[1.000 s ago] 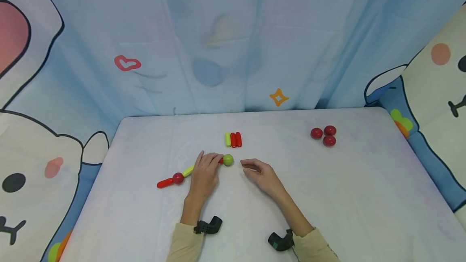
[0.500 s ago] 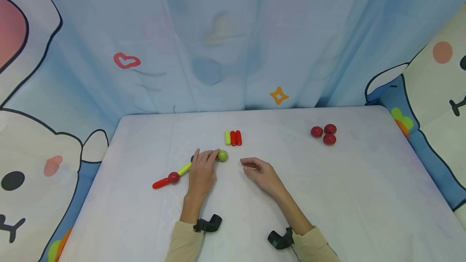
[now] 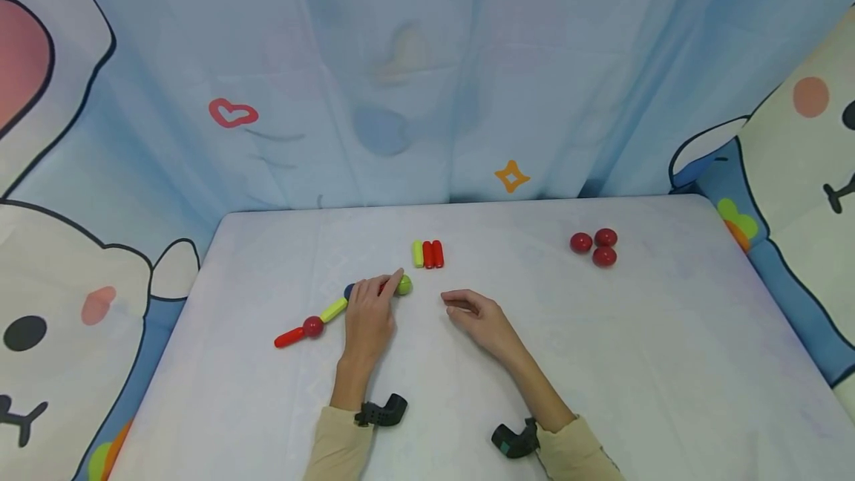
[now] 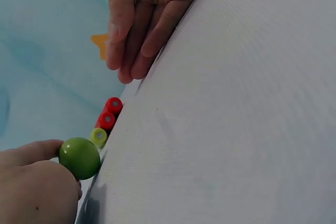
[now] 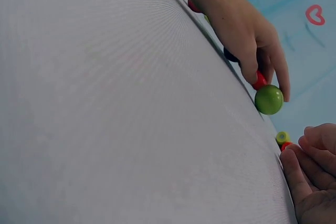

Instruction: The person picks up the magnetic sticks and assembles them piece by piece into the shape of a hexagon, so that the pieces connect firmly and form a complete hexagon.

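A chain of toy magnetic rods and balls lies slantwise on the white tablecloth in the head view. From its left end come a red rod point(image 3: 289, 338), a red ball point(image 3: 312, 326), a yellow-green rod point(image 3: 334, 309) and a dark blue ball point(image 3: 349, 290). My left hand point(image 3: 367, 318) covers the part after that. In the right wrist view its thumb and fingers pinch another red rod point(image 5: 259, 81), whose end meets a green ball point(image 5: 269, 99). An index finger reaches along this ball. My right hand point(image 3: 481, 321) rests to the right, fingers loosely bent, holding nothing.
Behind the hands, a yellow-green rod point(image 3: 417, 254) and two loose red rods point(image 3: 433, 254) stand side by side. Three red balls point(image 3: 604, 257) form a cluster at the back right. A blue patterned curtain point(image 3: 427, 95) hangs beyond the table's far edge.
The chain has slid left and slightly away with my left hand, bringing the green ball left too. More of the blue ball shows now. My right hand has stayed in place.
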### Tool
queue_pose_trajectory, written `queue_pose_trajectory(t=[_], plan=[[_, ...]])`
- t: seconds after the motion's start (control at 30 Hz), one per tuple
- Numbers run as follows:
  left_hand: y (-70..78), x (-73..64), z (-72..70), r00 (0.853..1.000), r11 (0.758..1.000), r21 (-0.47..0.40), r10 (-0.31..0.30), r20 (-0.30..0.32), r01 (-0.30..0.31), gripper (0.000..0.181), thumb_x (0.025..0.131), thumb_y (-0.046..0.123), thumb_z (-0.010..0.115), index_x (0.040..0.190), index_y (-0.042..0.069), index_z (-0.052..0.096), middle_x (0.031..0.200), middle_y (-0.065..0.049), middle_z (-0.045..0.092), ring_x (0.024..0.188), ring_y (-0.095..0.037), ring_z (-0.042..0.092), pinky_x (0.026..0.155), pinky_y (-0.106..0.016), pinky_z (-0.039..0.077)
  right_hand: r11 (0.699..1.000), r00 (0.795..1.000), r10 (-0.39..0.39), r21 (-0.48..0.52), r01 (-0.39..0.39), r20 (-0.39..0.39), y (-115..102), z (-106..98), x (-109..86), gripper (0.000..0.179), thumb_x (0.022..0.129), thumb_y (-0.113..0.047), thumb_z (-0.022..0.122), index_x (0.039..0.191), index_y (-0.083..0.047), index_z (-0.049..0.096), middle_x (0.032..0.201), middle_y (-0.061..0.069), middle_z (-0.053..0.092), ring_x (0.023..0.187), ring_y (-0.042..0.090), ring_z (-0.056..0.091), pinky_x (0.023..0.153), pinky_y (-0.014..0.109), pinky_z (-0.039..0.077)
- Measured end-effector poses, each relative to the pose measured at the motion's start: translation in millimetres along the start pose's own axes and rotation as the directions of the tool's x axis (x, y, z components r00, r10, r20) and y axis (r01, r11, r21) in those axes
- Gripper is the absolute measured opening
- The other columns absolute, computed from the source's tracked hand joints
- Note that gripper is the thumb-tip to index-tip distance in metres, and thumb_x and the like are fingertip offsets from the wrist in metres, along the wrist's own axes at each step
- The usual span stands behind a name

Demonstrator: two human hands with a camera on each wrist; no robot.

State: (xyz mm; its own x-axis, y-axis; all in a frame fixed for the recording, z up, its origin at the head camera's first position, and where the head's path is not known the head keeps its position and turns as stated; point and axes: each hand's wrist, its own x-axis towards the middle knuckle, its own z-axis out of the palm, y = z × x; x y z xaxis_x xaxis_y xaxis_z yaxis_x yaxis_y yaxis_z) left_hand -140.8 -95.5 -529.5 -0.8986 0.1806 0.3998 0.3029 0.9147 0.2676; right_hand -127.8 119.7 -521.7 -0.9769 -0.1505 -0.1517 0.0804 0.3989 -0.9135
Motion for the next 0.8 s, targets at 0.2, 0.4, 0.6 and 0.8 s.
queue_pose_trajectory(t=[0.2,0.4,0.6,0.8], plan=[[3.2,0.3,1.2,1.000,0.999,-0.031,-0.015,0.013,0.015,0.047,0.094,0.029,0.063,0.139,0.024,0.052,0.123,-0.002,0.063,0.116,-0.020,0.055,0.106,-0.039,0.042,1.000,1.000,-0.021,0.004,0.021,-0.006,0.0,-2.5,-1.6,0.029,0.094,-0.021,0.063,0.122,-0.015,0.065,0.125,0.004,0.066,0.119,0.022,0.061,0.102,0.041,0.050],[2.0,-1.2,1.7,0.999,0.998,-0.048,-0.040,-0.008,0.040,0.047,0.090,0.035,0.068,0.133,0.020,0.057,0.122,-0.001,0.065,0.117,-0.019,0.057,0.107,-0.037,0.044,1.000,1.000,-0.027,-0.010,0.027,0.017,-5.1,-3.5,1.9,0.030,0.094,-0.022,0.062,0.123,-0.015,0.064,0.124,0.004,0.067,0.114,0.022,0.064,0.096,0.037,0.054],[2.6,3.0,2.7,1.000,0.994,-0.111,-0.024,-0.014,0.023,0.043,0.092,0.030,0.066,0.132,0.016,0.058,0.123,-0.003,0.066,0.119,-0.020,0.057,0.107,-0.037,0.045,0.989,0.993,-0.105,-0.109,0.099,-0.048,-18.9,-10.2,24.1,0.036,0.093,-0.021,0.065,0.127,-0.012,0.060,0.127,0.007,0.064,0.113,0.024,0.064,0.093,0.038,0.056],[1.9,2.5,1.4,1.000,0.994,-0.104,-0.030,0.004,0.030,0.044,0.093,0.032,0.065,0.133,0.016,0.057,0.124,-0.002,0.066,0.119,-0.019,0.057,0.108,-0.037,0.044,0.964,0.976,-0.199,-0.197,0.178,-0.090,-31.1,-7.3,57.6,0.048,0.090,-0.019,0.068,0.134,-0.008,0.053,0.136,0.012,0.055,0.125,0.029,0.054,0.097,0.043,0.053]])
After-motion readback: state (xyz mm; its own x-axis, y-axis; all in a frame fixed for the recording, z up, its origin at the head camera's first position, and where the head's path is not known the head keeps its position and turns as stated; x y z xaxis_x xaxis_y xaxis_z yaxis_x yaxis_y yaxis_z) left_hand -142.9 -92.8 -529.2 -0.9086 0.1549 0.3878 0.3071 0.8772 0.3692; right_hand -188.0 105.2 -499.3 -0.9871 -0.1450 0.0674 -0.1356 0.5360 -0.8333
